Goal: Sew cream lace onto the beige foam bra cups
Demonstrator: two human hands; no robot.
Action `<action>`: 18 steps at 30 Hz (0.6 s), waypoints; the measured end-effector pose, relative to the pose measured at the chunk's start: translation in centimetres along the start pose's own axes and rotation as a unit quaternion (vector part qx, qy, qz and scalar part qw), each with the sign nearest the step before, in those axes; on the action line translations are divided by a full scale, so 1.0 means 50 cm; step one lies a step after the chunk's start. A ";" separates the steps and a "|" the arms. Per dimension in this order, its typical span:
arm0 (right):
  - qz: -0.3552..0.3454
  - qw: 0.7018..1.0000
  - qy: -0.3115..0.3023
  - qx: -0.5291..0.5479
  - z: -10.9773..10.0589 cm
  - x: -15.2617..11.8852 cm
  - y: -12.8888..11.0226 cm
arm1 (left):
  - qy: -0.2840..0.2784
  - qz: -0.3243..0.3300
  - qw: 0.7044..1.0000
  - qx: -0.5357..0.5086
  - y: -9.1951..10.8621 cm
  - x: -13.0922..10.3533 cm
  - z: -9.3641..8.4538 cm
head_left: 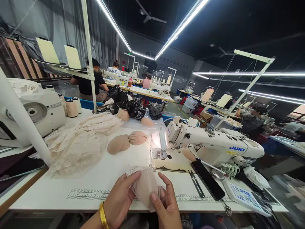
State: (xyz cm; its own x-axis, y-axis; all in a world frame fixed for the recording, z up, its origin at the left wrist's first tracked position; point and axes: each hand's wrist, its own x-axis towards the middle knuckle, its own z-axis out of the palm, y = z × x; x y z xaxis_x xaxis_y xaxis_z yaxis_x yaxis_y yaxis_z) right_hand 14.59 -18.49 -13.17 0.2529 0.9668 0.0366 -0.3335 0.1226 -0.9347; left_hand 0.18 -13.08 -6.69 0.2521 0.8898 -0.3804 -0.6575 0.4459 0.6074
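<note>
Both forearms reach in from the near side, with the two hands close together above the front edge of the bench (114, 170). The left hand (120, 192), a gold bracelet (103, 216) at its wrist, is angled inward, its thumb lying across the upper left part of a beige cloth cup (145, 187) and its fingers curled behind, so the cloth is pinched between them. The right hand (168, 203) comes up from the lower right; its thumb presses on the cup's lower right face with fingers bent behind it, while the index finger stands raised, apart from the thumb. Both hands are thus closed on the cup, which is held over the printed ruler (88, 193), on the near side of the sewing machine (214, 140). White lace shows along the cup's upper edge. Beyond the hands lie beige pleated cups (118, 144), with a heap of pale fabric (81, 143) to their left. Small snips (196, 184) and a black phone (208, 180) lie to the right.
</note>
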 end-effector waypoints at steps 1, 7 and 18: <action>-0.002 1.000 0.006 0.010 -0.002 0.002 -0.005 | -0.008 -0.030 0.999 -0.015 -0.004 -0.001 0.001; -0.020 0.999 0.015 -0.028 -0.021 0.027 -0.017 | -0.034 0.002 0.999 -0.012 -0.028 0.019 0.019; -0.004 1.000 -0.010 0.013 -0.054 0.062 -0.022 | -0.055 0.015 0.998 0.025 -0.041 0.038 0.049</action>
State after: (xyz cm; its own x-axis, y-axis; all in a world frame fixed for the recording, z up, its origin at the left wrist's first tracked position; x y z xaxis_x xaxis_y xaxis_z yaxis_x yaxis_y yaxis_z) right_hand 18.19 -16.23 -13.00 0.2371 0.9701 0.0518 -0.3556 0.1363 -0.9247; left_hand 3.72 -12.04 -6.95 0.3108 0.9072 -0.2835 -0.6305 0.4200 0.6527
